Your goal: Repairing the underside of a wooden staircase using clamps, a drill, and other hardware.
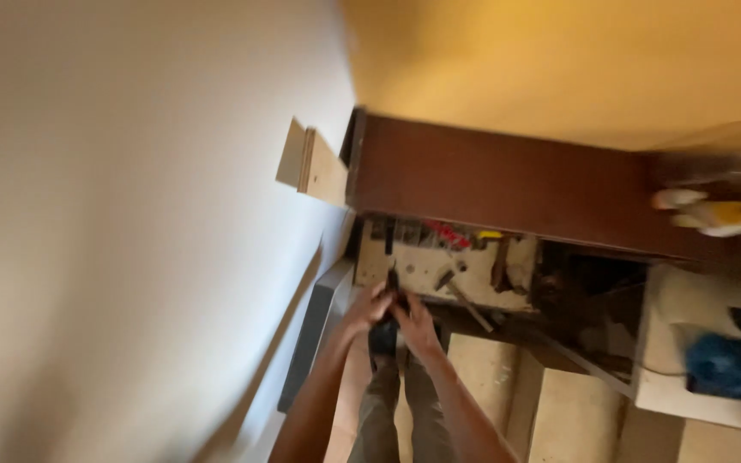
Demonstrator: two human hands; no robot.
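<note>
The view is blurred and looks steeply down. My left hand (367,310) and my right hand (417,327) meet in front of my legs, both closed around a small dark tool (393,286) whose kind I cannot make out. They hang just in front of a pale shelf (422,267) that carries a hammer (460,296), red-handled tools (449,233) and other clutter. A dark brown wooden top (508,180) overhangs that shelf.
A white wall (130,240) fills the left side. A pale wooden board (312,165) leans at the cabinet's left end. Pale boxes (559,403) stand on the floor to the right, with a blue object (731,367) on a white unit.
</note>
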